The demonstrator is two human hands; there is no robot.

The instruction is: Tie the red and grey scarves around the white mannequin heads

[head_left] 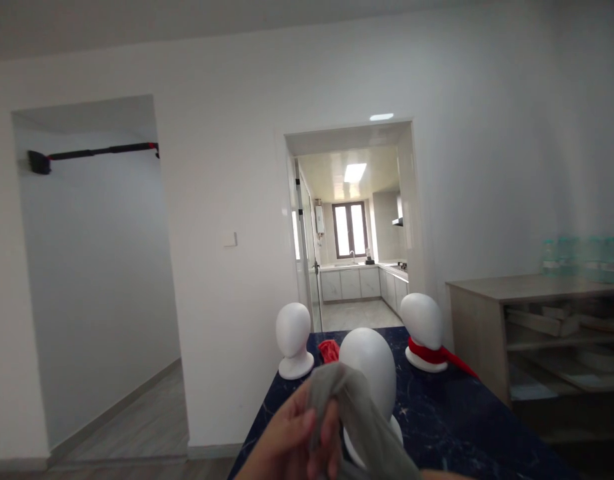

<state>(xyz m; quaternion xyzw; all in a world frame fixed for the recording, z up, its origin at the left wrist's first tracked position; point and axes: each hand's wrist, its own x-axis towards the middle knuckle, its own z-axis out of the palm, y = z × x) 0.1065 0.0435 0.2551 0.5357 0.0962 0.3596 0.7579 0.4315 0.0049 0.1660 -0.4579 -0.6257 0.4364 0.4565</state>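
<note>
My left hand (293, 432) is closed on a grey scarf (354, 390), a soft length of cloth looped over the fingers. The scarf hangs in front of the nearest white mannequin head (369, 353) and runs down to the right. Only a sliver of my right hand (444, 475) shows at the bottom edge, close to the scarf's lower end; its fingers are hidden. The nearest head stands upright, its neck partly covered by the scarf. Farther right, another mannequin head (421, 320) has a red scarf (427, 353) around its neck, one end trailing right.
A third mannequin head (293, 330) stands at the table's left edge, with a crumpled red cloth (329, 351) beside it. All rest on a dark blue marbled table (437, 420). To the right is a wooden shelf unit (479, 287) with several bottles (581, 257) on top.
</note>
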